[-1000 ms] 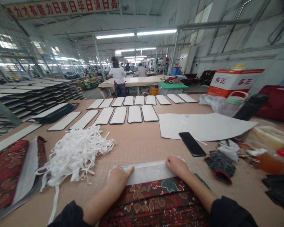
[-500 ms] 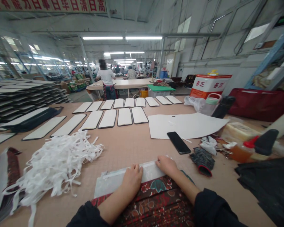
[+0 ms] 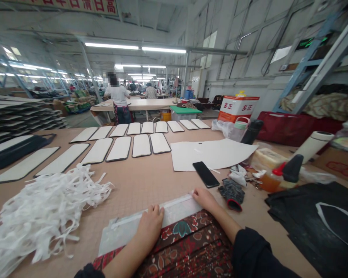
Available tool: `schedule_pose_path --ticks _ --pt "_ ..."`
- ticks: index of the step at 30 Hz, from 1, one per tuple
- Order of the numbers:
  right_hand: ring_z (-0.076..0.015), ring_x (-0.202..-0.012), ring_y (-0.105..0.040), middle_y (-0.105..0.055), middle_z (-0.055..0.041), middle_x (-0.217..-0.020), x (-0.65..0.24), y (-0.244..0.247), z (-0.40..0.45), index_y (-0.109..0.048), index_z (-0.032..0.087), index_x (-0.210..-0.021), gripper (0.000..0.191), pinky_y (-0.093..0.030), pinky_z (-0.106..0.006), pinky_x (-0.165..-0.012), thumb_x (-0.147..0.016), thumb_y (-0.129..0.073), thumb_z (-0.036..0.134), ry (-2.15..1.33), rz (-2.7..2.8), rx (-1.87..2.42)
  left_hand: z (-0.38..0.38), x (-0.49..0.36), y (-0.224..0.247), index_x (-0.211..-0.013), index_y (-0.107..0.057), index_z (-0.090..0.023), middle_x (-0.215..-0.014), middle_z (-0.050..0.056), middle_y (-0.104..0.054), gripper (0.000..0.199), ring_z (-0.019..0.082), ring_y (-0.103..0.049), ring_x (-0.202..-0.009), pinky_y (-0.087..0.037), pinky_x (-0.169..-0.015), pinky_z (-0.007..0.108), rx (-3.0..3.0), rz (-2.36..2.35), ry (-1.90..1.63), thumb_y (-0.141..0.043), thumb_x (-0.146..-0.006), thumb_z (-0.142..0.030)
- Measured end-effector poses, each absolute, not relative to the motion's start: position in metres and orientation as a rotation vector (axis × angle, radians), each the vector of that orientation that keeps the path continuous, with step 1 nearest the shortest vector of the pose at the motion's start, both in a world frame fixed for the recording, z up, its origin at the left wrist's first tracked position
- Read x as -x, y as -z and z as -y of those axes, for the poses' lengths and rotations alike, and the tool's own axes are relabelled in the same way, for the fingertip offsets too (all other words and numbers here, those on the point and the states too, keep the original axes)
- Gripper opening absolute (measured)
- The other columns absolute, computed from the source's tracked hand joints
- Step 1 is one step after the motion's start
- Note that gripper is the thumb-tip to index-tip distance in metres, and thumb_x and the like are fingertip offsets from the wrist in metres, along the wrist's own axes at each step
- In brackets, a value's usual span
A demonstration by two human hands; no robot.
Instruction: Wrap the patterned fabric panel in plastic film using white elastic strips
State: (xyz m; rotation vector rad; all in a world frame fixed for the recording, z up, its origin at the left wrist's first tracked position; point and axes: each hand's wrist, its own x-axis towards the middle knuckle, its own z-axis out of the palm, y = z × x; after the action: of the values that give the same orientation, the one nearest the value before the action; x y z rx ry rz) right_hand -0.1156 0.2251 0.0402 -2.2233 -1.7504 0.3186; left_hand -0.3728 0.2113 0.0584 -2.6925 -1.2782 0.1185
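Note:
A dark red and brown patterned fabric [image 3: 188,247] lies at the table's near edge, with a whitish translucent strip [image 3: 124,227] along its far border. My left hand [image 3: 151,224] rests on the border between strip and fabric, fingers curled and pressed together. At the strip's right end, my right hand [image 3: 204,199] pinches its far corner. A tangled heap of white ribbons [image 3: 52,208] lies to the left. Beyond my right hand are a black phone [image 3: 205,173] and a dark grey glove [image 3: 232,193] with a red cuff.
White dark-edged panels [image 3: 118,148] lie in two rows across the tan table [image 3: 139,177]. A large white sheet [image 3: 211,152] is behind the phone. Bottles [image 3: 271,179], black material [image 3: 321,220] and a red bag [image 3: 284,127] are at right. A person [image 3: 118,98] stands beyond.
The view has turned to the right, so the table items appear further left. My right hand remains at the strip's corner, and my left hand remains on the fabric border.

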Motion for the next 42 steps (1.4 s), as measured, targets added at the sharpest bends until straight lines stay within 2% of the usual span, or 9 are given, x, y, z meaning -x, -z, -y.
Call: schedule_pose_path --ticks 10,14,17,21,29,34,36,39,42 --pt "-0.021 -0.083 -0.058 -0.063 -0.009 -0.086 0.121 -0.045 -0.227 -0.058 0.015 -0.084 0.026 -0.036 -0.027 -0.065 -0.086 -0.044 0.037 -0.233 1.795 2.342 -0.212 0.372 -0.058 -0.12 -0.046 -0.016 -0.106 0.014 -0.053 0.04 0.028 -0.051 -0.096 -0.05 -0.069 0.039 2.684 1.278 -0.116 -0.036 -0.083 -0.006" --pt "-0.0234 -0.083 -0.056 -0.059 -0.0128 -0.089 0.141 -0.049 -0.216 -0.055 0.012 -0.092 0.016 -0.039 -0.03 -0.066 -0.086 -0.042 0.019 0.077 1.852 2.329 -0.21 0.373 -0.061 -0.119 -0.047 -0.017 -0.107 0.014 -0.053 0.037 0.028 -0.051 -0.097 -0.05 -0.07 0.039 2.687 1.293 -0.1 -0.037 -0.084 -0.009" --pt "-0.0223 -0.09 -0.052 -0.056 -0.0109 -0.092 0.176 -0.048 -0.205 -0.057 0.014 -0.089 0.02 -0.04 -0.031 -0.074 -0.083 -0.039 0.007 0.213 2.089 2.077 -0.207 0.372 -0.062 -0.117 -0.048 -0.016 -0.107 0.013 -0.054 0.035 0.028 -0.05 -0.097 -0.049 -0.07 0.039 2.69 1.299 -0.075 -0.038 -0.084 -0.01" --pt "-0.0197 -0.096 -0.049 -0.056 -0.0064 -0.102 0.214 -0.041 -0.192 -0.057 0.019 -0.097 0.025 -0.039 -0.029 -0.082 -0.084 -0.038 0.009 0.109 2.421 1.562 -0.202 0.378 -0.058 -0.115 -0.049 -0.014 -0.104 0.012 -0.054 0.033 0.027 -0.051 -0.093 -0.048 -0.071 0.039 2.69 1.3 -0.032 -0.036 -0.084 -0.01" --pt "-0.0213 -0.104 -0.049 -0.055 -0.0095 -0.111 0.122 -0.008 -0.19 -0.06 0.017 -0.102 0.041 -0.039 -0.031 -0.09 -0.078 -0.03 0.003 0.196 2.258 1.656 -0.192 0.475 -0.05 -0.105 -0.054 -0.007 -0.106 0.015 -0.054 0.031 0.025 -0.049 -0.096 -0.044 -0.079 0.035 2.598 1.558 -0.102 -0.035 -0.081 -0.004" --pt "-0.0212 -0.096 -0.052 -0.058 -0.0095 -0.104 0.104 0.003 -0.196 -0.061 0.017 -0.099 0.038 -0.043 -0.031 -0.085 -0.077 -0.032 0.005 0.246 2.277 1.639 -0.186 0.52 -0.05 -0.092 -0.058 -0.014 -0.101 0.01 -0.055 0.022 0.021 -0.048 -0.095 -0.039 -0.085 0.032 2.564 1.724 0.149 -0.038 -0.084 -0.011" --pt "-0.0215 -0.093 -0.053 -0.059 -0.0097 -0.1 0.109 0.001 -0.196 -0.062 0.016 -0.097 0.037 -0.043 -0.032 -0.084 -0.077 -0.032 0.004 0.273 2.275 1.654 -0.19 0.525 -0.047 -0.093 -0.057 -0.016 -0.097 0.007 -0.055 0.019 0.019 -0.049 -0.093 -0.038 -0.084 0.029 2.571 1.848 0.326 -0.041 -0.083 -0.014" --pt "-0.0223 -0.094 -0.053 -0.058 -0.0102 -0.1 0.115 0.0 -0.194 -0.062 0.017 -0.095 0.036 -0.043 -0.032 -0.082 -0.077 -0.033 0.003 0.297 2.266 1.664 -0.2 0.527 -0.042 -0.095 -0.056 -0.017 -0.095 0.005 -0.055 0.018 0.017 -0.048 -0.094 -0.037 -0.084 0.026 2.583 2.003 0.541 -0.05 -0.078 -0.016" --pt "-0.0227 -0.096 -0.052 -0.057 -0.0103 -0.104 0.115 0.0 -0.191 -0.06 0.018 -0.099 0.038 -0.043 -0.031 -0.081 -0.077 -0.034 0.003 0.309 2.251 1.669 -0.208 0.528 -0.041 -0.081 -0.056 -0.015 -0.088 0.004 -0.055 0.009 0.017 -0.05 -0.088 -0.037 -0.08 0.025 2.58 2.131 0.617 -0.057 -0.072 -0.015"
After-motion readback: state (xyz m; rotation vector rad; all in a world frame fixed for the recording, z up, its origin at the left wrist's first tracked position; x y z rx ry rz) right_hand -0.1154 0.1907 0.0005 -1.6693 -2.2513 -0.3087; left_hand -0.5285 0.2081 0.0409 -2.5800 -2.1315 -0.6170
